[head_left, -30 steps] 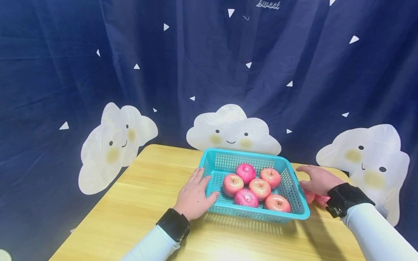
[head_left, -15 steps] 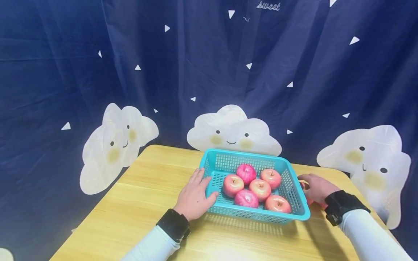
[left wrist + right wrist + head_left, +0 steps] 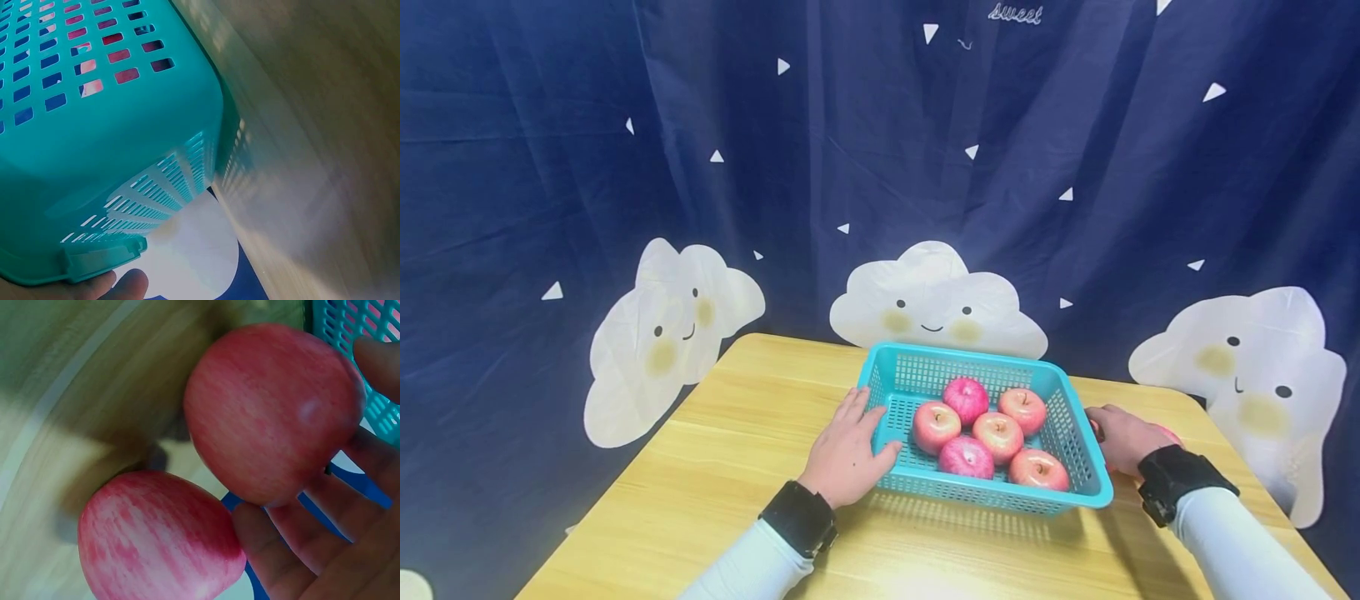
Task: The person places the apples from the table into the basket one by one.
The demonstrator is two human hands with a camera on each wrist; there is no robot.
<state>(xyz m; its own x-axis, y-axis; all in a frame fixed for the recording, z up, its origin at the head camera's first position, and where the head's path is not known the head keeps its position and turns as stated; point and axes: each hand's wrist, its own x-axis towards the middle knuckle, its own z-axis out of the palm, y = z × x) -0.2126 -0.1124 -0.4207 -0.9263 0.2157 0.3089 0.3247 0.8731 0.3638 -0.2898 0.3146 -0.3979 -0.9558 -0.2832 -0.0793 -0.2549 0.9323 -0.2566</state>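
Your left hand rests flat against the left wall of a teal plastic basket, fingers straight and spread, thumb lying along its near edge. In the left wrist view, fingertips touch the basket's rim from below. This grip is relaxed and pressing, not curled around anything.

The basket sits on a pale wooden counter, toward its far right part. Six pink-red apples lie inside it, close together, some touching.

Your right hand is just beside the basket's right wall, low on the counter. The right wrist view shows its fingers curled under and around one apple, with a fingertip over its top; that apple is right against the basket's mesh wall. This grip is closed on the apple. A second loose apple lies on the counter just beside it, close to the hand, the two nearly touching.

Both wrists wear black bands over white sleeves. Behind the counter hangs a dark blue curtain printed with smiling white clouds and small triangles.
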